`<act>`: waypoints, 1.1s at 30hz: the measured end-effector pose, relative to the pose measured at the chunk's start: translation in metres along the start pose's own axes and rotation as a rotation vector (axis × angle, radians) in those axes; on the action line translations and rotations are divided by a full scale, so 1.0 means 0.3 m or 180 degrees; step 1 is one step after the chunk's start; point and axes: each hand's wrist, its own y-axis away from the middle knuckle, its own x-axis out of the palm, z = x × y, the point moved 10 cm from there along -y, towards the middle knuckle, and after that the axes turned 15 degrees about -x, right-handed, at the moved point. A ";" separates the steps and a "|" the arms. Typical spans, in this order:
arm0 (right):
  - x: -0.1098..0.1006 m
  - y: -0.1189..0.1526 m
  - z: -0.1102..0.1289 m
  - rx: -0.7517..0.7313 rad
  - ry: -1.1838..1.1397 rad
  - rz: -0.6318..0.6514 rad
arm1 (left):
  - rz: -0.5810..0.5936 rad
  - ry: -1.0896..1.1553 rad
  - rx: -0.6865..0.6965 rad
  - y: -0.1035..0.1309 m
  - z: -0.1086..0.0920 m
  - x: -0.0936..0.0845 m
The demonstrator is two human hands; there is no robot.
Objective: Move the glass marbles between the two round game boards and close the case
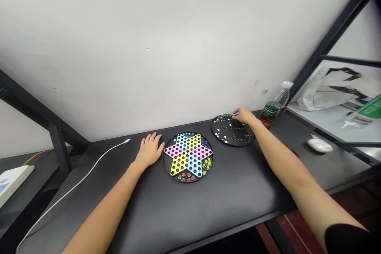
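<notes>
My left hand [150, 151] lies flat on the dark table with its fingers spread, just left of the round Chinese checkers board [188, 150]. That board has a star of yellow, pink and blue points. Red, yellow-green and blue marbles sit in the compartments around the star. At the far rim of a second round black tray [230, 137], my right hand [244, 116] has thumb and fingers closed in a pinch. A small pale spot shows at its fingertips, too small to name. Several white marbles and an orange one [214, 121] lie on that tray, with green ones along its far edge.
A bottle with a green label [272, 107] stands right of my right hand, close to the wall. Further right lies a white computer mouse [319, 144]. A white cable [89, 180] runs along the left side of the table [208, 210].
</notes>
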 end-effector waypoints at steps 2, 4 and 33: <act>0.009 -0.002 -0.003 0.0031 0.0016 -0.0010 | 0.0003 -0.0006 -0.0009 0.000 0.001 0.000; 0.011 0.000 -0.011 0.0097 -0.0025 -0.0096 | 0.0019 -0.0015 -0.0006 0.000 0.000 0.000; -0.030 0.054 -0.117 0.0415 -0.0065 0.0034 | 0.0006 -0.0056 -0.0007 0.001 -0.004 -0.012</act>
